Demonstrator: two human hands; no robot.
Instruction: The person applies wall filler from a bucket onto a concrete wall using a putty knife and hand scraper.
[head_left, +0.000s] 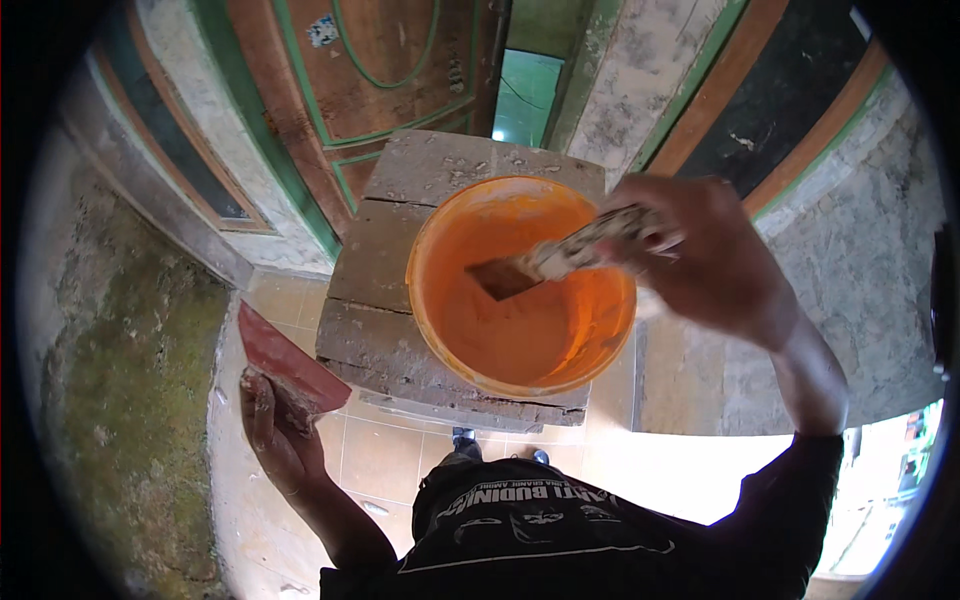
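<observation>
My right hand (pixel 705 255) is closed around the plaster-crusted handle of a putty knife (pixel 505 277). Its small brown blade points down to the left, over the inside of an orange bucket (pixel 422 310); I cannot tell whether it touches the contents. Smooth, pale orange-looking paste (pixel 510 335) covers the bottom of the bucket, and smears cling to its inner wall. Off to the left, away from the bucket, my left hand (pixel 285 435) grips a flat reddish spreader (pixel 290 360) by its smeared lower edge, the broad blade tilted upward.
The bucket stands on a rough wooden plank stand (pixel 365 270) with gaps and dried splatter. Behind it is a brown wooden door (pixel 390 60) with green trim. A mossy wall (pixel 140 370) rises at left, a grey plastered wall (pixel 850 270) at right. Tiled floor (pixel 385 450) lies below.
</observation>
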